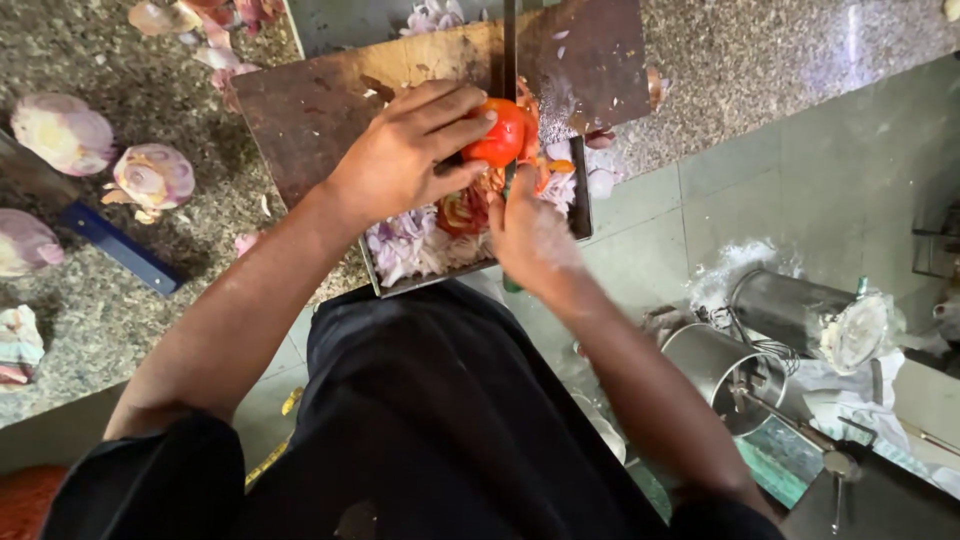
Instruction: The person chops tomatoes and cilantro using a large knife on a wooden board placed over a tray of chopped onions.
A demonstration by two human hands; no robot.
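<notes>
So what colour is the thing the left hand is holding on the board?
Red: the tomato, seen in the head view.

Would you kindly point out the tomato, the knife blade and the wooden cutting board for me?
tomato [503, 134], head view, on its red skin beside the fingertips.
knife blade [509, 45], head view, on the flat upper part.
wooden cutting board [320, 105], head view, on its bare left side.

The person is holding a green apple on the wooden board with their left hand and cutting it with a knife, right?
Not quite. In the head view, the left hand holds a red tomato, not a green apple. The rest fits: it sits on the wooden board, and the right hand holds a knife whose blade comes down at the tomato.
</notes>
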